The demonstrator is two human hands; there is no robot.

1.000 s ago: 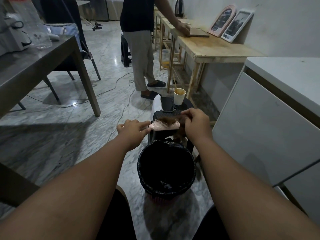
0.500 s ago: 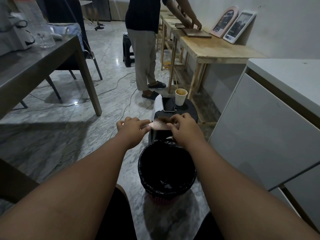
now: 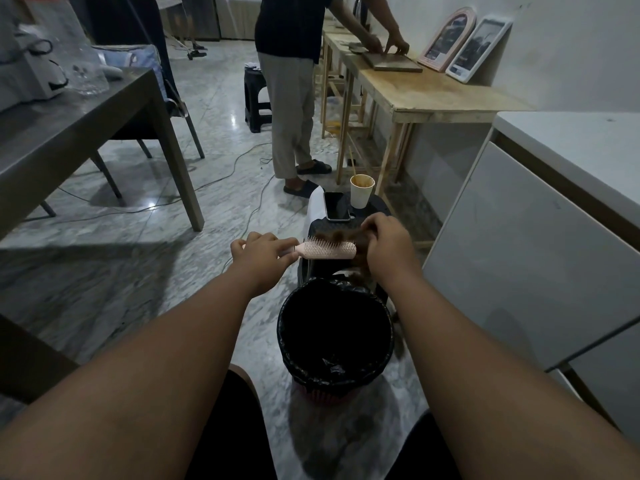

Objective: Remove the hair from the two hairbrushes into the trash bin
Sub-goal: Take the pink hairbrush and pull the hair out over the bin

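Observation:
My left hand grips the handle of a pink hairbrush, held level with its bristles up, just beyond the far rim of the trash bin. My right hand is closed on a clump of brown hair at the brush's right end; strands stretch across the bristles and some hang below my hand. The bin is lined with a black bag and stands on the floor between my knees. A second hairbrush is not visible.
A black stool behind the bin carries a phone and a paper cup. A person stands at a wooden table. A white cabinet is on the right and a dark table on the left. Cables cross the floor.
My right hand has moved from over the bristles to the brush's right end, drawing hair off with it. My left hand keeps hold of the handle. The person at the back has shifted.

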